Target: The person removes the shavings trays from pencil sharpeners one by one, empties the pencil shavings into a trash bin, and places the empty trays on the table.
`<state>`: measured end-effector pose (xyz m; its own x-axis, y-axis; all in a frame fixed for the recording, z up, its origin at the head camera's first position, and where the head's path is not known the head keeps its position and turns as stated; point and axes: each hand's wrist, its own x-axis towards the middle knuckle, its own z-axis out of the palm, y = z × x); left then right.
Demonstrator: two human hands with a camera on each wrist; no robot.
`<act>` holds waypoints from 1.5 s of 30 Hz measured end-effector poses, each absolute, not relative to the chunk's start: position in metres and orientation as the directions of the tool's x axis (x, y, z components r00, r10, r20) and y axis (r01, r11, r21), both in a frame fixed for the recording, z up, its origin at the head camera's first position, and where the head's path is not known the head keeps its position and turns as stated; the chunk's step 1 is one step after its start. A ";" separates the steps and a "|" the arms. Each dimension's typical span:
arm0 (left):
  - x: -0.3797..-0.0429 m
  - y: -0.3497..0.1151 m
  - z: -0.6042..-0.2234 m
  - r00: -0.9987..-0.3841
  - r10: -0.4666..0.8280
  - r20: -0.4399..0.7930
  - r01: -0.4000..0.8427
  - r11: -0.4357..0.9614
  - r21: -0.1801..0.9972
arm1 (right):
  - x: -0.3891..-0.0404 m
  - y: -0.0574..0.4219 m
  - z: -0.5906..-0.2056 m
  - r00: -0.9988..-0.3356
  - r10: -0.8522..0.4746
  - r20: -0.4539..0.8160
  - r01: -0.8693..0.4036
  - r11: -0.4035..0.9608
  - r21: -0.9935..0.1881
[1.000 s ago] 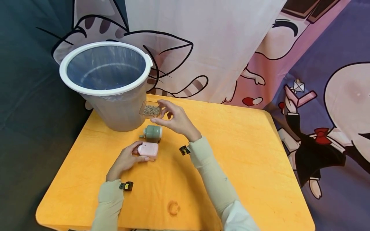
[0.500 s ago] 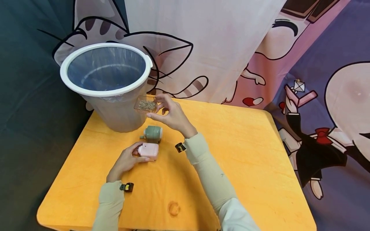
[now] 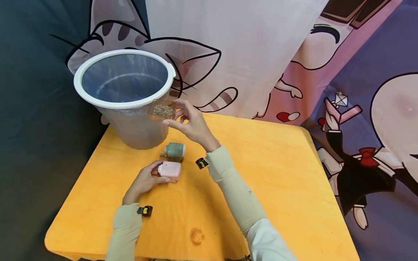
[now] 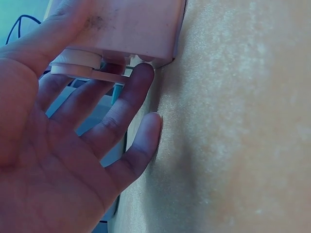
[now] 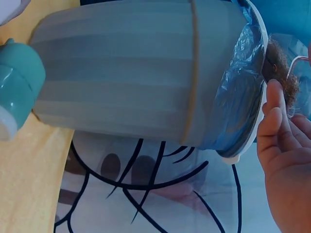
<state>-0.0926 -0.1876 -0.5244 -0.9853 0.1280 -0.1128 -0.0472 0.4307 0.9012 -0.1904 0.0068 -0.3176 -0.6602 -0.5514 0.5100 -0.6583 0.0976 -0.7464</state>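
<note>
My left hand point(image 3: 142, 183) holds a pink pencil sharpener point(image 3: 171, 169) on the table, thumb on one side and fingers around its white-capped end. The left wrist view shows the sharpener point(image 4: 131, 29) close up, with a thin crank arm beside the fingers. Raised in front of the bin, my right hand point(image 3: 193, 123) pinches a clear shavings drawer point(image 3: 162, 109) by its right end. Grey-brown pencil shavings point(image 5: 279, 65) fill its bottom. Just beyond the pink sharpener lies a green one point(image 3: 175, 150) with a small crank, touched by neither hand.
A tall translucent bin point(image 3: 138, 128) with a white rim and a plastic liner stands at the table's back left. The yellow table point(image 3: 277, 170) extends widely to the right. Printed curtains point(image 3: 261, 43) hang behind it.
My right hand has raised the drawer of shavings and carried it slightly left, closer to the bin's rim. The left hand and the pink sharpener have stayed put; the head view has shifted slightly.
</note>
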 end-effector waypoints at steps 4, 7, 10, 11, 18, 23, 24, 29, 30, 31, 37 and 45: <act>-0.094 -0.185 -0.526 -0.985 0.128 -0.116 -0.052 0.424 0.904 | -0.191 0.006 -0.317 -0.660 -0.545 0.517 -0.654 0.079 -0.752; -0.094 -0.185 -0.526 -0.985 0.124 -0.116 -0.054 0.421 0.906 | -0.192 0.003 -0.315 -0.673 -0.540 0.506 -0.643 0.087 -0.761; -0.094 -0.185 -0.526 -0.985 0.124 -0.116 -0.052 0.427 0.903 | -0.193 0.000 -0.315 -0.690 -0.527 0.495 -0.631 0.105 -0.769; -0.094 -0.185 -0.525 -0.985 0.124 -0.116 -0.052 0.430 0.901 | -0.193 0.000 -0.315 -0.694 -0.524 0.494 -0.628 0.105 -0.771; -0.092 -0.186 -0.524 -0.986 0.105 -0.126 -0.068 0.437 0.897 | -0.196 -0.003 -0.313 -0.699 -0.516 0.496 -0.618 0.087 -0.781; -0.091 -0.185 -0.522 -0.986 0.106 -0.130 -0.073 0.427 0.901 | -0.195 -0.004 -0.311 -0.712 -0.501 0.492 -0.603 0.077 -0.794; -0.091 -0.185 -0.522 -0.986 0.104 -0.131 -0.074 0.427 0.901 | -0.194 -0.004 -0.311 -0.714 -0.500 0.491 -0.601 0.077 -0.796; -0.089 -0.182 -0.518 -0.984 0.104 -0.142 -0.086 0.420 0.904 | -0.194 -0.005 -0.312 -0.733 -0.502 0.458 -0.576 0.100 -0.811; -0.089 -0.181 -0.518 -0.984 0.103 -0.144 -0.089 0.417 0.905 | -0.194 -0.005 -0.311 -0.735 -0.503 0.456 -0.574 0.102 -0.813; -0.089 -0.181 -0.518 -0.984 0.104 -0.147 -0.092 0.410 0.908 | -0.194 -0.005 -0.311 -0.734 -0.504 0.456 -0.574 0.102 -0.812; -0.089 -0.182 -0.524 -0.983 0.097 -0.153 -0.102 0.404 0.909 | -0.195 -0.007 -0.309 -0.715 -0.500 0.488 -0.603 0.089 -0.793; -0.085 -0.177 -0.508 -0.982 0.102 -0.158 -0.102 0.416 0.904 | -0.211 -0.011 -0.325 -0.694 -0.491 0.526 -0.634 0.072 -0.770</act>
<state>-0.0854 -0.1773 -0.5084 -0.9822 0.1019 -0.1580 -0.1022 0.4162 0.9035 -0.2112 -0.0106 -0.3253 -0.6944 -0.4908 0.5262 -0.6344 0.0725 -0.7696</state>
